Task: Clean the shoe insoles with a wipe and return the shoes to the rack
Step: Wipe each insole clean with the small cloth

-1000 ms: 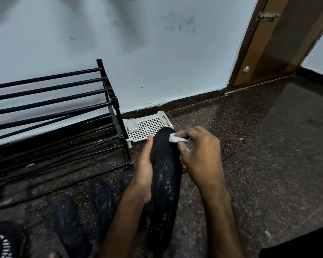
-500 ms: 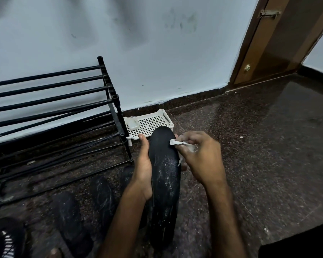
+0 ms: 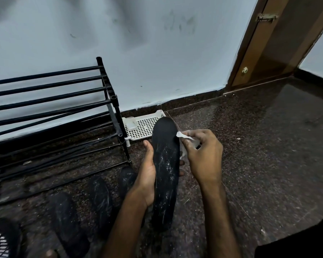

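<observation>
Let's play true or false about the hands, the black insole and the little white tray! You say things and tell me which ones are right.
1. The left hand holds the black insole. True.
2. The wipe pinched by the right hand is blue. False: it is white.
3. The white tray sits on top of the shoe rack. False: it stands on the floor beside the rack, against the wall.
4. The held insole is spotless. False: pale streaks and specks show on it.
5. More dark insoles lie on the floor to its left. True.
</observation>
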Demonstrator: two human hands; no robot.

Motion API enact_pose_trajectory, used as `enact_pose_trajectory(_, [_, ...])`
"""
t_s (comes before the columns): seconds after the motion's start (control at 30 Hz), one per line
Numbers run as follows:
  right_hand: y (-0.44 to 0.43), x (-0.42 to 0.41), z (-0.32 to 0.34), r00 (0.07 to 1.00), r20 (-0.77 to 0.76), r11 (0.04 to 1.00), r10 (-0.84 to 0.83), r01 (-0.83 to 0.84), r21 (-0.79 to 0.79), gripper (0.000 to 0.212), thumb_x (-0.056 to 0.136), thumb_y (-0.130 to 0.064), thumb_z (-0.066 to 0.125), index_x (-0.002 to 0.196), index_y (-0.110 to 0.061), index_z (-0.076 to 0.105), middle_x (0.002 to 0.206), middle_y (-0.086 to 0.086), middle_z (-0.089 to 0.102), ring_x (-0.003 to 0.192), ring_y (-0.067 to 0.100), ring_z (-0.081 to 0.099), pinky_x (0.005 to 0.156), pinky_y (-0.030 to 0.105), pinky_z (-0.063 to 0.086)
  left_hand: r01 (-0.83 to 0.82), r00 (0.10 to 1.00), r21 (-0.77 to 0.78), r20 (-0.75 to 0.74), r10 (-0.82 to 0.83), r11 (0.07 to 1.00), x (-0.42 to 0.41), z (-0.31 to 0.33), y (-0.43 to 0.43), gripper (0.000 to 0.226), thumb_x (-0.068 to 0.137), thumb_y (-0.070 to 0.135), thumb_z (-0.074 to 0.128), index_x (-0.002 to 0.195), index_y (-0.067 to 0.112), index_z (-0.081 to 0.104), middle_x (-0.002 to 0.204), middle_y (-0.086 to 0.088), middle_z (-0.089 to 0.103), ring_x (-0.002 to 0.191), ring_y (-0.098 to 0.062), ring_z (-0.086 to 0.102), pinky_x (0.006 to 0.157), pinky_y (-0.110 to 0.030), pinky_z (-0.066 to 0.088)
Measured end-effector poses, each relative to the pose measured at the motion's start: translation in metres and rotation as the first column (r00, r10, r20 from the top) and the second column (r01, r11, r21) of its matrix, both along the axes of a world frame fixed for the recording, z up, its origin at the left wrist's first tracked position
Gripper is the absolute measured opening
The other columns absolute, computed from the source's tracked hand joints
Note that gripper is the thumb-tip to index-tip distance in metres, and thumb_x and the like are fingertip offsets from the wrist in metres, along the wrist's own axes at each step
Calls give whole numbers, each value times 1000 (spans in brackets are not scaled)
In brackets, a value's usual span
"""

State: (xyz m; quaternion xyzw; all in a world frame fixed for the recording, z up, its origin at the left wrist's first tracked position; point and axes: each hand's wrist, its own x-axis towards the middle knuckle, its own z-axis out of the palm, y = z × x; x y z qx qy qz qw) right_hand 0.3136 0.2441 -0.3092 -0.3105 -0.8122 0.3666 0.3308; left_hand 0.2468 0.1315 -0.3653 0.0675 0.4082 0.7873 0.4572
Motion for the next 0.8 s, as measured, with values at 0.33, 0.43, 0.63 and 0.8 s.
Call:
enact_pose_trajectory(0.33, [-11, 4, 0, 962, 178, 969, 209, -228, 93, 18, 86, -15, 73, 102, -19, 78, 99, -4, 70, 84, 6, 63, 83, 22, 52, -103, 995, 71, 20, 102, 992, 4, 8, 3, 90, 89, 76, 21, 127, 8, 65, 128, -19, 64, 118, -28, 63, 95, -40, 52])
enact_pose_trajectory(0.43, [-12, 0, 4, 992, 102, 986, 68, -83, 145, 19, 88, -13, 71, 106, -13, 75, 100, -3, 65, 83, 5, 59, 79, 10, 48, -102, 994, 78, 34, 100, 992, 11, 11, 8, 87, 92, 74, 18, 117, 12, 73, 124, -17, 66, 115, -26, 64, 99, -41, 52])
enact_pose_trajectory(0.63, [-4, 5, 1, 921, 258, 942, 292, -323, 87, 14, 83, -11, 74, 96, -16, 77, 95, -6, 67, 82, 6, 62, 83, 31, 56, -140, 989, 78, 67, 135, 987, 2, 10, 3, 86, 91, 75, 25, 120, 7, 69, 120, -18, 69, 105, -27, 69, 87, -38, 58])
enact_pose_trajectory(0.8, [-10, -2, 1, 964, 109, 949, 243, -259, 181, 17, 86, -10, 72, 102, -11, 76, 97, -4, 64, 83, 10, 62, 82, 34, 56, -138, 990, 48, 3, 138, 989, 5, 15, 3, 82, 93, 71, 23, 123, 9, 66, 121, -17, 69, 109, -25, 68, 94, -38, 56])
